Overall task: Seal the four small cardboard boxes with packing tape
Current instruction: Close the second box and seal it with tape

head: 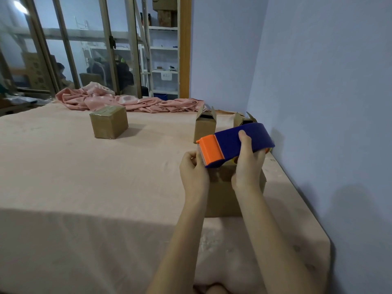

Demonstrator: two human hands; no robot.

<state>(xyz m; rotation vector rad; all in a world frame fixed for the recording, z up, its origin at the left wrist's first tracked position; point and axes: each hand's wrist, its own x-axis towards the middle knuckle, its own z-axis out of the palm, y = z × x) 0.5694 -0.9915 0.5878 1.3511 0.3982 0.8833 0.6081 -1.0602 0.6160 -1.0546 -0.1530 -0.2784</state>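
tape dispenser (235, 143), orange end leftward

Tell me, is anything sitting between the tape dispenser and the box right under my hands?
Nothing visible does. The tape dispenser hangs directly over the nearest box, gripped by the right hand, while the left hand pinches at its orange cutter end. The box's top is hidden behind hands and dispenser.

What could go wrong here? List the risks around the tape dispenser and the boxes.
1. The left hand pinches at the toothed edge of the tape dispenser; fingers could get nicked.
2. The box under the hands sits on a soft pink sheet and neither hand steadies it, so it may slide when tape is pulled.
3. Two open boxes stand close behind; the right hand could knock them.
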